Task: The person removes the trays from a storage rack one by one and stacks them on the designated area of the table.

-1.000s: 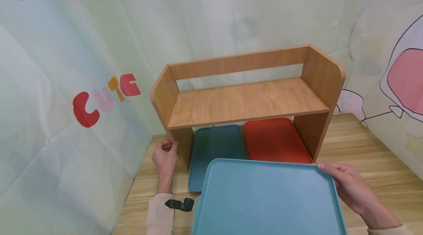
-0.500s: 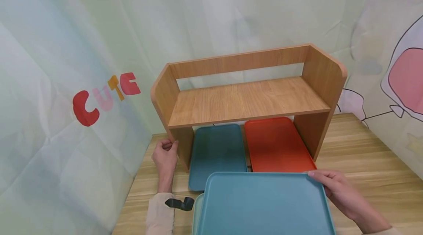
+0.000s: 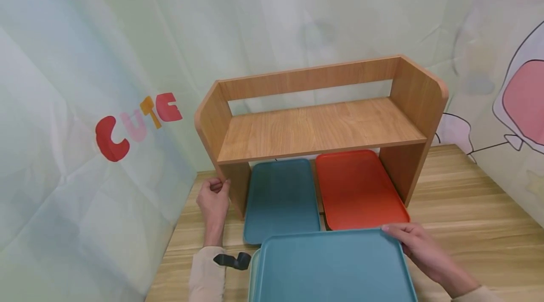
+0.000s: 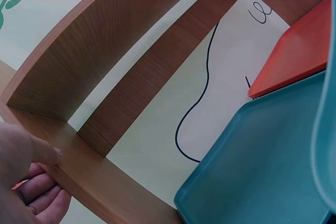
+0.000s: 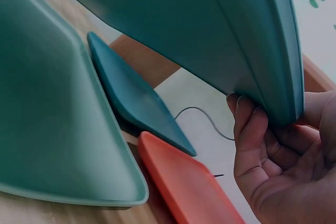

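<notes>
A wooden desktop shelf (image 3: 318, 127) stands on the table. My left hand (image 3: 214, 207) grips the front edge of its left side panel, thumb on one face and fingers curled behind, as the left wrist view shows. With my right hand (image 3: 429, 257) I pinch the far right corner of a blue tray (image 3: 331, 269), held raised at the front. Below it, a pale green tray (image 5: 58, 108) lies on the table, mostly hidden in the head view. Under the shelf lie a dark teal tray (image 3: 280, 203) on the left and a red tray (image 3: 359, 193) on the right.
The wood-grain table (image 3: 476, 198) extends to the right of the shelf. A printed cloth (image 3: 106, 56) hangs close behind and along the left side. A black strap (image 3: 231, 261) sits on the left sleeve.
My right hand has drawn the blue tray toward me and leftward, uncovering more of the red and teal trays. The left hand has stayed on the shelf panel.
</notes>
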The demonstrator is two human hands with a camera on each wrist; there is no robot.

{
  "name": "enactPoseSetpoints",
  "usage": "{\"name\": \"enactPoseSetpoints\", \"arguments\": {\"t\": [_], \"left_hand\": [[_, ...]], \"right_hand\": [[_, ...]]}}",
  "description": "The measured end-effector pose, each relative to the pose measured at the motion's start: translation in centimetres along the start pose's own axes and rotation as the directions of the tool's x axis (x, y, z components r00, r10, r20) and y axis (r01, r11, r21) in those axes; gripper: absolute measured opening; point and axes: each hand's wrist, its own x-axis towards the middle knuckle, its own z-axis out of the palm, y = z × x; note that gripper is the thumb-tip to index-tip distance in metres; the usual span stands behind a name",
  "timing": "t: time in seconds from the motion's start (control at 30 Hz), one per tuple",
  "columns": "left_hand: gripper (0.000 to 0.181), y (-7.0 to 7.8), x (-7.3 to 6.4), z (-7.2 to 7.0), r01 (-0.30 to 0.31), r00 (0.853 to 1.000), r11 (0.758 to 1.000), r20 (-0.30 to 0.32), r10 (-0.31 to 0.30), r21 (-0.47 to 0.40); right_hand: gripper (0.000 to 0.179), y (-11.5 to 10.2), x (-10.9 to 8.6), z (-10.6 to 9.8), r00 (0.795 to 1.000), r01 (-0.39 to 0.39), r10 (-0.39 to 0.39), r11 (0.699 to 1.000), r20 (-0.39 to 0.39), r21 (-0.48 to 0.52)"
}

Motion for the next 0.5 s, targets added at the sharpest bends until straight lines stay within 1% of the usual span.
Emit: {"name": "enactPoseSetpoints", "arguments": {"t": [0.23, 0.37, 0.5], "left_hand": [[0.021, 0.0, -0.1, 0.1, 0.014, 1.0, 1.0, 0.007, -0.014, 0.008], [0.022, 0.1, -0.1, 0.1, 0.013, 1.0, 1.0, 0.012, -0.013, 0.011], [0.022, 0.1, -0.1, 0.1, 0.012, 1.0, 1.0, 0.012, -0.013, 0.014]], "right_hand": [[0.032, 1.4, 0.7, 0.1, 1.0, -0.017, 0.017, 1.0, -0.013, 0.017], [0.032, 2.1, 1.1, 0.3, 1.0, -0.012, 0.012, 0.999, -0.004, 0.039], [0.031, 2.8, 1.5, 0.5, 0.999, -0.036, 0.037, 0.998, -0.016, 0.045]]}}
